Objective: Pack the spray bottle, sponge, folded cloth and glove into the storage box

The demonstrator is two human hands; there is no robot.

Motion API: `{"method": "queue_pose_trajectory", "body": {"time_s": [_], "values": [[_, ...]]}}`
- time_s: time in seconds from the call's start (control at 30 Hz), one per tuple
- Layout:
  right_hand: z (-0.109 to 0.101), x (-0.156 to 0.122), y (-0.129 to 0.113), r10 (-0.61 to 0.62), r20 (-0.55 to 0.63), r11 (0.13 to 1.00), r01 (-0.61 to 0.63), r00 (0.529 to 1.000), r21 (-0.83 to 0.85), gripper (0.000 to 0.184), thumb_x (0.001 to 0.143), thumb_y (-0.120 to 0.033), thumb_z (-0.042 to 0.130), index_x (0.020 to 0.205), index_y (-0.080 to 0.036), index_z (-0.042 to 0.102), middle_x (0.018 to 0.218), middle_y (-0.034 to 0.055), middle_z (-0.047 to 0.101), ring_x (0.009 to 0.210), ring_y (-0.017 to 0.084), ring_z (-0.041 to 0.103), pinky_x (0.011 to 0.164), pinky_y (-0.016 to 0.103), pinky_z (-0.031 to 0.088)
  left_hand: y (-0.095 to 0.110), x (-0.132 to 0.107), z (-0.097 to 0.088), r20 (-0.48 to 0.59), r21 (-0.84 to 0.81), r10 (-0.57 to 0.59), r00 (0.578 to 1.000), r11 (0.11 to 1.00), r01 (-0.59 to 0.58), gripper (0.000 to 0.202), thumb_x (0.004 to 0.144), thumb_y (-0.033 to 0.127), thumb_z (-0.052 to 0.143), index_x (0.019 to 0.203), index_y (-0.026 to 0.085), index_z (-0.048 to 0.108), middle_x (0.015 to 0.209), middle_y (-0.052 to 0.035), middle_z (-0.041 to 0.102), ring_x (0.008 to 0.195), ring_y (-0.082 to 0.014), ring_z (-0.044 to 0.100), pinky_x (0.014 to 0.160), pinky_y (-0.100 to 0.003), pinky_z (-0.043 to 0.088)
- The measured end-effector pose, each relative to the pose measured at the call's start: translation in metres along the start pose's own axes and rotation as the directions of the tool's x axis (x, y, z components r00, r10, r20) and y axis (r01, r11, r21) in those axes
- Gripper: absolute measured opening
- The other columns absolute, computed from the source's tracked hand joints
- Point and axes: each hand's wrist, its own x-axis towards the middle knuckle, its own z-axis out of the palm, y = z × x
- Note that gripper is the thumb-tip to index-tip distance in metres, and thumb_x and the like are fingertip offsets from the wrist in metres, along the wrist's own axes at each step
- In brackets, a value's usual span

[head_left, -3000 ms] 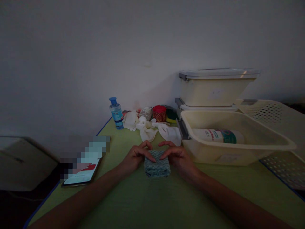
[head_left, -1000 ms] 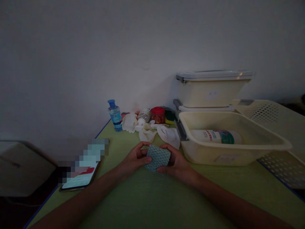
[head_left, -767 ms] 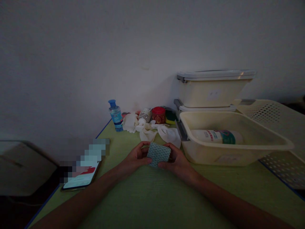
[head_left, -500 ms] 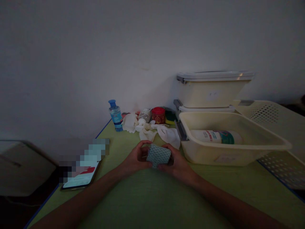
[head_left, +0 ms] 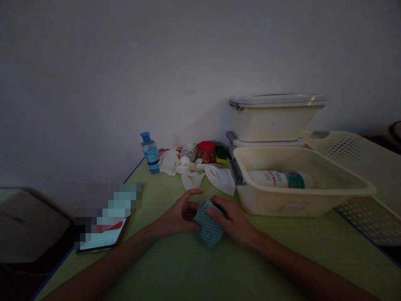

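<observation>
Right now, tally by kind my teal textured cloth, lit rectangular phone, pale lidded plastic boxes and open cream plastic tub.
Teal cloth: 1
Lit phone: 1
Pale lidded boxes, lower one mostly hidden: 2
Open cream tub: 1
Total: 5

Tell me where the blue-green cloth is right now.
In the head view, the blue-green cloth is at lower middle, over the green table, gripped by the right hand, with the open left hand at its left edge.

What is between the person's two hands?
In the head view, a textured teal pad lies there, held by the right hand; whether the left hand touches it is unclear.
</observation>
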Motion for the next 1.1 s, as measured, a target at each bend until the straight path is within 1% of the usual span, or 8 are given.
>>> {"method": "queue_pose_trajectory", "body": {"time_s": [0.1, 0.2, 0.3, 0.4, 0.6, 0.8, 0.9, 1.1], "values": [[0.002, -0.001, 0.001, -0.027, 0.016, 0.999, 0.027, 1.000, -0.024, 0.031, 0.084, -0.042, 0.041, 0.066, -0.018, 0.041, 0.058, -0.0035, 0.041, 0.055, 0.010, 0.041, 0.050, 0.023, 0.029, 0.000, 0.000, -0.001, 0.039, -0.011, 0.001, 0.999, 1.000, -0.001, 0.082, 0.054, 0.021, 0.080, 0.121, 0.024, 0.033, 0.086, -0.0012, 0.060, 0.077, -0.0154, 0.060, 0.068, -0.026, 0.043], [0.003, -0.001, 0.001, -0.025, 0.028, 1.000, 0.025, 0.999, 0.002, 0.033, 0.085, -0.046, 0.041, 0.066, -0.018, 0.042, 0.058, -0.0035, 0.041, 0.055, 0.010, 0.041, 0.049, 0.023, 0.029, 0.000, 0.000, -0.001, 0.073, -0.037, 0.001, 0.997, 0.999, 0.001, 0.079, 0.055, 0.022, 0.080, 0.120, 0.023, 0.035, 0.086, -0.0020, 0.061, 0.078, -0.0163, 0.060, 0.069, -0.027, 0.044], [0.004, -0.001, 0.002, -0.001, 0.037, 0.997, -0.002, 0.999, 0.082, 0.037, 0.084, -0.051, 0.041, 0.066, -0.019, 0.044, 0.060, -0.0027, 0.042, 0.057, 0.010, 0.041, 0.050, 0.023, 0.032, 0.003, -0.001, 0.000, 0.095, -0.088, 0.015, 0.995, 0.996, -0.006, 0.078, 0.055, 0.021, 0.080, 0.119, 0.023, 0.036, 0.089, -0.0032, 0.062, 0.080, -0.0170, 0.061, 0.071, -0.028, 0.044], [0.004, 0.000, 0.002, 0.041, 0.035, 0.977, -0.048, 0.999, 0.209, 0.042, 0.081, -0.058, 0.042, 0.066, -0.019, 0.045, 0.061, -0.0023, 0.042, 0.057, 0.011, 0.042, 0.050, 0.023, 0.033, 0.007, -0.001, 0.001, 0.089, -0.144, 0.021, 0.996, 0.990, -0.008, 0.076, 0.055, 0.022, 0.081, 0.118, 0.022, 0.038, 0.089, -0.0043, 0.064, 0.080, -0.0174, 0.062, 0.071, -0.028, 0.045], [0.007, 0.001, 0.001, 0.138, 0.074, 0.887, -0.156, 0.988, 0.435, 0.044, 0.072, -0.063, 0.051, 0.066, -0.020, 0.045, 0.055, -0.0048, 0.040, 0.046, 0.008, 0.037, 0.043, 0.021, 0.029, 0.011, -0.001, 0.004, 0.083, -0.191, 0.041, 0.996, 0.981, -0.025, 0.074, 0.057, 0.021, 0.080, 0.118, 0.021, 0.040, 0.089, -0.0049, 0.065, 0.080, -0.0176, 0.063, 0.072, -0.028, 0.046], [0.007, -0.001, 0.000, 0.159, 0.075, 0.861, -0.175, 0.984, 0.477, 0.044, 0.070, -0.063, 0.053, 0.066, -0.019, 0.046, 0.055, -0.0046, 0.040, 0.045, 0.008, 0.037, 0.040, 0.021, 0.028, 0.008, 0.000, 0.006, 0.093, -0.176, 0.040, 0.995, 0.984, -0.023, 0.074, 0.057, 0.022, 0.080, 0.119, 0.022, 0.040, 0.090, -0.0049, 0.064, 0.081, -0.0187, 0.063, 0.072, -0.030, 0.046], [0.007, -0.001, 0.001, 0.158, 0.066, 0.877, -0.170, 0.985, 0.449, 0.046, 0.070, -0.065, 0.051, 0.066, -0.019, 0.046, 0.055, -0.0047, 0.040, 0.044, 0.007, 0.037, 0.037, 0.020, 0.029, 0.006, 0.000, 0.004, 0.062, -0.165, 0.044, 0.997, 0.986, -0.033, 0.072, 0.057, 0.022, 0.080, 0.118, 0.022, 0.041, 0.089, -0.0050, 0.064, 0.080, -0.0185, 0.062, 0.070, -0.029, 0.045], [0.006, 0.003, 0.003, 0.206, 0.062, 0.862, -0.211, 0.977, 0.462, 0.045, 0.069, -0.064, 0.054, 0.074, -0.019, 0.048, 0.058, -0.0053, 0.042, 0.043, 0.006, 0.040, 0.035, 0.018, 0.032, 0.009, 0.001, 0.003, -0.098, -0.196, 0.056, 0.994, 0.978, -0.075, 0.068, 0.055, 0.022, 0.080, 0.113, 0.021, 0.045, 0.077, -0.0007, 0.063, 0.076, -0.0175, 0.061, 0.068, -0.027, 0.043]]}}
